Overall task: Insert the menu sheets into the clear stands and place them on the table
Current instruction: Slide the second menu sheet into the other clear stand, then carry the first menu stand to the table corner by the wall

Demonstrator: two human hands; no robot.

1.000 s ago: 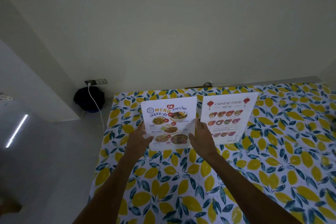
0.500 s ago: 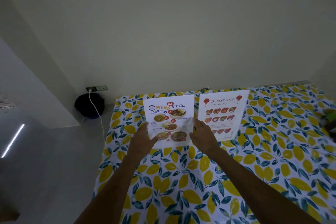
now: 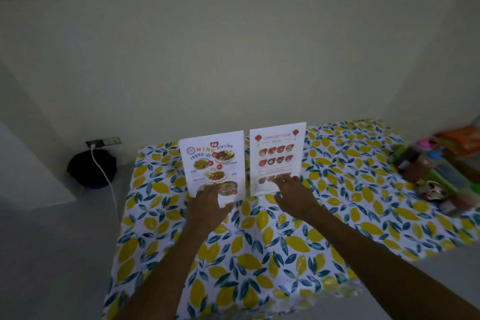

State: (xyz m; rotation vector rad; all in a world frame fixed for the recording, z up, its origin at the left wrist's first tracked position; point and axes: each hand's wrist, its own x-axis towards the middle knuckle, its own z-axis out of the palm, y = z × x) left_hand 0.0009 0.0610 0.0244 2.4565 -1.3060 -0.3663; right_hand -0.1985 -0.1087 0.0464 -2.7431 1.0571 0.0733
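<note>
Two menus upright on lemon-print table [image 3: 259,247].
Left hand [image 3: 207,205] open against "MENU" sheet [image 3: 213,163]; right hand [image 3: 293,197] spread, touching "CHINESE FOOD MENU" [image 3: 278,153].

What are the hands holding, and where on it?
The left hand rests on the bottom edge of the Thai menu stand; whether it grips cannot be told. The right hand is spread open before the Chinese food menu stand, holding nothing.

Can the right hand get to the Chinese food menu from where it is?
Probably yes. The right hand is open with its fingertips already at the lower edge of the Chinese food menu, and nothing stands between them on the tablecloth.
</note>
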